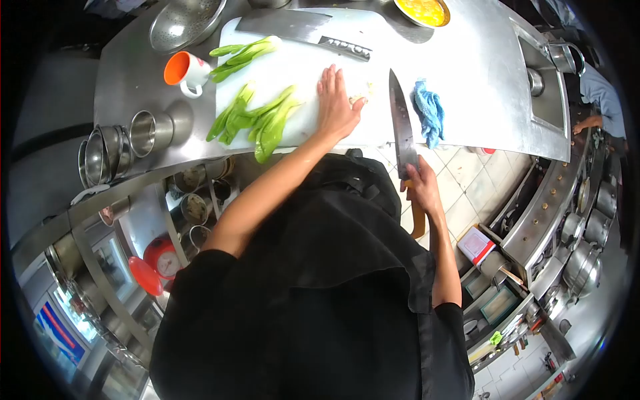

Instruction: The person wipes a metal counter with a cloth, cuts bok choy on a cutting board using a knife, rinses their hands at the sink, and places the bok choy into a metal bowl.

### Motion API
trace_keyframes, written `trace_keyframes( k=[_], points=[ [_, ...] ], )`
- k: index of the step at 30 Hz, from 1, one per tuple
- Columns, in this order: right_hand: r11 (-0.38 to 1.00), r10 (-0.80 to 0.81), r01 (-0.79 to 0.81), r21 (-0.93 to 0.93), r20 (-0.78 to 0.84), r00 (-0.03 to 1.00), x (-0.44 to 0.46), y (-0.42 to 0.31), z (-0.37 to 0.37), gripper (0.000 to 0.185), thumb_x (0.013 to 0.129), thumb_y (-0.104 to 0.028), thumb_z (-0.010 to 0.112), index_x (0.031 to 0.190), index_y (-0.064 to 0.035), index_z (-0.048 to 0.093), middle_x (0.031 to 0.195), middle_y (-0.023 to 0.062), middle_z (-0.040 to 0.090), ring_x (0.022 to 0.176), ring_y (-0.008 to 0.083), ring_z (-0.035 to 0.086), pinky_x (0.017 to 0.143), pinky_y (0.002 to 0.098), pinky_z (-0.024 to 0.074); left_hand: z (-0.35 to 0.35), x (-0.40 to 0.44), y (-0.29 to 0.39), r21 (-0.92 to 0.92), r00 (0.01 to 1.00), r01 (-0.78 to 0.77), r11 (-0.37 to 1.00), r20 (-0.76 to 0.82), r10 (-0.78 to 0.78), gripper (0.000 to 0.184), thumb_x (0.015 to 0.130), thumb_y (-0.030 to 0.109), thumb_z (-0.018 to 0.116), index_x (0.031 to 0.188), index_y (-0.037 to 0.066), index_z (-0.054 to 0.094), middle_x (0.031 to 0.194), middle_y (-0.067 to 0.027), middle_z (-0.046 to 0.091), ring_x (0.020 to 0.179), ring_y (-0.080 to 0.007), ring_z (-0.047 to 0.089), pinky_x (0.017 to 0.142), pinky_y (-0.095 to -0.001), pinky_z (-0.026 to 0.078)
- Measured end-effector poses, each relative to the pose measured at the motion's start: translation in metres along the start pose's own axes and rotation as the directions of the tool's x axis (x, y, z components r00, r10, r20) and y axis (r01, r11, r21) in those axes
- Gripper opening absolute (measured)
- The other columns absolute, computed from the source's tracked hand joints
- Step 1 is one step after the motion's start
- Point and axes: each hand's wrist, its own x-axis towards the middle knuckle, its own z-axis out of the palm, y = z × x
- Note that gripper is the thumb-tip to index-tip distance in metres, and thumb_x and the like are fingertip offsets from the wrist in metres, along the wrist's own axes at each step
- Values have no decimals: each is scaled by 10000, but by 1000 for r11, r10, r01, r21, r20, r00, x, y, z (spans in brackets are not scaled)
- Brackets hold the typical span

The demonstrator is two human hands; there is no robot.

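My left hand (339, 110) lies palm down with fingers stretched out on a white cutting board (303, 73). Small pale scraps lie beside its thumb. In my right hand (425, 185) is a long chef's knife (401, 117) with a yellowish-brown handle, its blade pointing away from me past the board's right side. Left of my left hand lie several green-and-white bok choy pieces (272, 127), with another bok choy bunch (243, 59) farther back. A cleaver (283, 25) with a dark, patterned handle rests across the board's far end.
A crumpled blue cloth (429, 113) lies right of the blade. Left of the board stand an orange-lined mug (188, 73), a colander (187, 25) and metal cups (150, 131). A bowl of yellow-orange food (425, 11) sits at the back. A person's arm (590, 123) shows far right.
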Motion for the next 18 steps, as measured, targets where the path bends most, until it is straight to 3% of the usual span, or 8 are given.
trace_keyframes(
  k=[1,6,9,14,15,16,17,18],
  points=[
    [988,15,-24,154,59,998,4,13,-3,190,985,-173,474,1126,-48,497,802,65,570,585,135,562,460,262,440,11,2,5,-7,1000,-5,1000,4,5,707,834,159,640,1392,-67,271,1446,-256,299,1388,-394,232,1146,-490,181],
    [958,-48,7,287,136,990,26,24,10,254,995,-183,449,1223,-71,464,809,55,574,570,133,550,446,255,428,41,18,31,-192,997,-71,979,-52,62,657,831,156,634,1384,-44,343,1440,-223,347,1362,-372,301,1128,-478,229],
    [977,23,-43,209,95,995,38,24,24,289,980,-163,457,1245,-46,461,793,104,592,546,140,552,446,279,447,56,18,48,-131,997,-7,991,-80,-3,529,844,96,593,1332,-41,441,1431,-221,376,1349,-371,332,1112,-432,285],
    [995,-101,100,18,114,988,40,1,18,252,971,-168,469,1150,9,459,656,105,592,472,181,550,440,320,454,71,18,56,-311,976,-33,950,-217,-37,441,844,-8,467,1281,-65,470,1374,-227,437,1280,-385,413,1092,-444,313],
    [974,-209,215,-73,83,974,49,12,16,192,935,-131,494,1058,16,486,668,127,581,493,198,556,448,342,455,73,18,58,-320,963,-41,946,-265,-47,425,844,-16,445,1263,-76,484,1356,-234,459,1268,-379,434,1091,-441,315],
    [925,-357,366,-100,94,929,60,26,13,132,848,-51,508,958,17,532,799,261,616,756,401,615,661,466,478,83,16,49,-267,949,-77,961,-314,-11,404,864,26,423,1244,-90,499,1332,-241,489,1269,-372,438,1094,-431,309],
    [938,-310,331,-98,184,933,68,33,11,169,811,-31,490,958,20,554,893,288,619,858,410,618,735,484,480,94,13,40,-271,936,-23,962,-344,-74,403,910,99,405,1253,-90,500,1333,-240,494,1273,-369,435,1091,-437,312],
    [824,-527,526,-211,55,848,70,46,14,197,838,-39,453,989,30,559,906,293,625,869,429,621,769,495,488,109,10,29,-326,909,-39,945,-404,-102,416,945,150,382,1272,-80,498,1339,-236,492,1268,-366,438,1091,-441,307]
  ],
)
